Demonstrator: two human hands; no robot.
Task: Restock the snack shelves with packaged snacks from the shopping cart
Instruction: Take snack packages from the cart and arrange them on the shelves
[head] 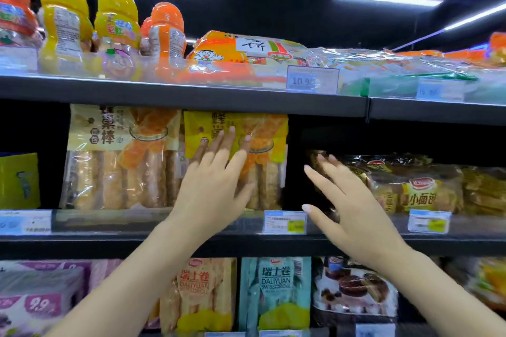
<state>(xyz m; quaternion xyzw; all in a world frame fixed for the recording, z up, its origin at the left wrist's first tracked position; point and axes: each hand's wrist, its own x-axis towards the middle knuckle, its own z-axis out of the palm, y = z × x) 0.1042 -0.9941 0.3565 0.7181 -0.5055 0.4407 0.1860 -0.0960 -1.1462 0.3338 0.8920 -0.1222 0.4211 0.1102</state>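
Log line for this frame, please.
left hand: open on yellow breadstick pack | right hand: open by small-bread bag | middle shelf

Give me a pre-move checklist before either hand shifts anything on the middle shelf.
1. Left hand free of load: ok, fingers straight against the yellow bread-stick pack.
2. Right hand free: ok, open, no grip on anything.
3. Yellow pack upright: ok.
4. Dark gap beside that pack open for stock: ok.
5. Small-bread bag seated fully on shelf: cannot tell.
6. Shopping cart within reach: cannot tell, out of view.
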